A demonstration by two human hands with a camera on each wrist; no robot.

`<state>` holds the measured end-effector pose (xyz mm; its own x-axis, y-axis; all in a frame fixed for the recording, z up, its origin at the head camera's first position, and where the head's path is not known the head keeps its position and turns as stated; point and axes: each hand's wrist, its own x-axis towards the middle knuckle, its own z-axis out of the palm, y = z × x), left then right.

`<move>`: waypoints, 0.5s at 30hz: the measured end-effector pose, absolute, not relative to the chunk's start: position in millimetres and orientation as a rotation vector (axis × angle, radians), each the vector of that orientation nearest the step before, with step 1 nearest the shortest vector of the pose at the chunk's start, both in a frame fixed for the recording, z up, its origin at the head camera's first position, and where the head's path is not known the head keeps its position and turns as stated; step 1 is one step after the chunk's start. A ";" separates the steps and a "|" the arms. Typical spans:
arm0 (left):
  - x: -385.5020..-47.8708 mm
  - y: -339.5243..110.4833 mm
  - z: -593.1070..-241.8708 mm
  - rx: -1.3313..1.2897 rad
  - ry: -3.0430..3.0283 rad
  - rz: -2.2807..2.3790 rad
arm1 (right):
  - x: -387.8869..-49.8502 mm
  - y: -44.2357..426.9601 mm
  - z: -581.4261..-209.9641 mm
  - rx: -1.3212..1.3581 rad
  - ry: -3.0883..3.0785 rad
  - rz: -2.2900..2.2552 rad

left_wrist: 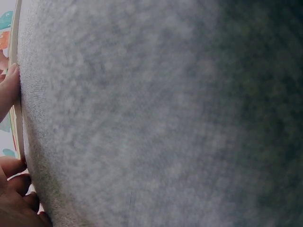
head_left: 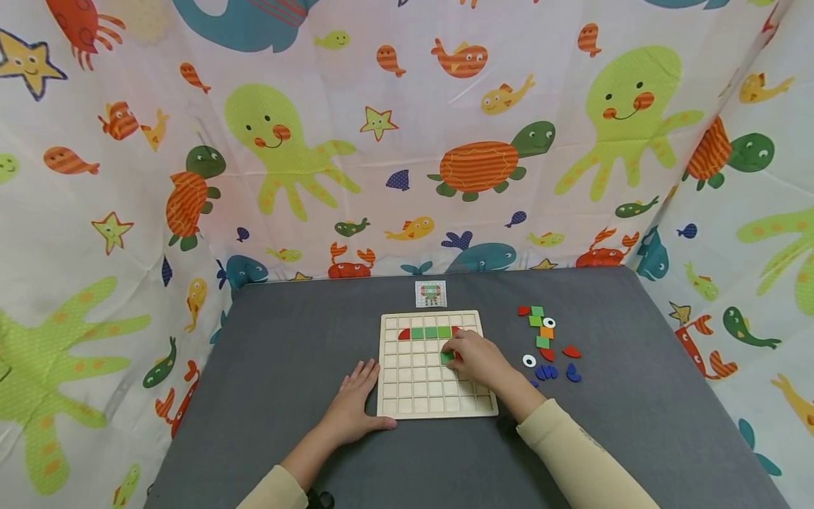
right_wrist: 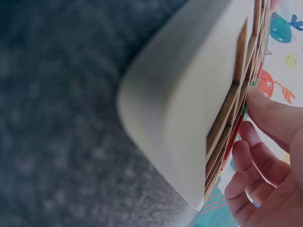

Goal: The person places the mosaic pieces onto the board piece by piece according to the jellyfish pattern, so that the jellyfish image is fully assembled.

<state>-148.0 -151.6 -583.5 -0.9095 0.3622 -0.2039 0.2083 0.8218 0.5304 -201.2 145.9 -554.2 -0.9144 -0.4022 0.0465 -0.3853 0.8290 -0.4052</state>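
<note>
A wooden grid board [head_left: 413, 408] lies on the grey table, with a row of tiles near its far side: a red rounded tile [head_left: 404, 334], several green squares [head_left: 431, 332] and a partly covered red tile [head_left: 455, 330]. My right hand [head_left: 478, 362] is over the board and pinches a green square tile [head_left: 446, 358] between thumb and fingers; the right wrist view shows these fingers [right_wrist: 272, 158] close to the grid. At the board's near left corner, my left hand [head_left: 352, 404] rests with extended fingers against its edge, also partly seen in the left wrist view.
Right of the board lie loose green tiles [head_left: 543, 342], an orange tile [head_left: 546, 332], red pieces [head_left: 571, 351], white rings [head_left: 529, 360] and blue curved pieces [head_left: 574, 372]. A small picture card [head_left: 430, 294] lies beyond the board. A sea-animal curtain [head_left: 381, 162] surrounds the table.
</note>
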 end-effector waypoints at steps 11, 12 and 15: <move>-148.7 -151.3 -585.4 0.448 2.709 0.742 | -201.3 162.7 -546.6 -0.619 3.004 -0.680; -148.8 -151.4 -585.6 0.446 2.709 0.745 | -201.0 166.2 -544.5 -0.607 3.007 -0.689; -148.5 -151.7 -585.7 0.442 2.712 0.751 | -199.8 178.3 -538.7 -0.552 3.012 -0.715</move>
